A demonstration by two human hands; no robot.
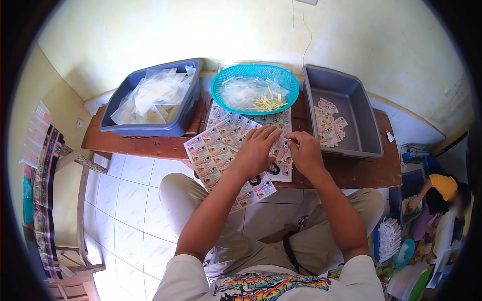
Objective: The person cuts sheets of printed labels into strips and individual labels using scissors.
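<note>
Status: partial, by est. Done: small printed pcs (329, 131) in R tub (369, 120). Left: printed sheet (208, 153) w/ rows intact, on counter (95, 134), overlapping other printed paper. Sheet orient.: print up; long axis diag., far-L to near-R. L hand (256, 153): palm down over paper, fingers extended, slightly apart; grip unclear. R hand (305, 150): thumb/index tog.; can't tell if item held.

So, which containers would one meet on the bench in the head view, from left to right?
Bluish tub with translucent sheets, turquoise basket with clear plastic and yellowish strips, grey tub with printed pieces.
</note>
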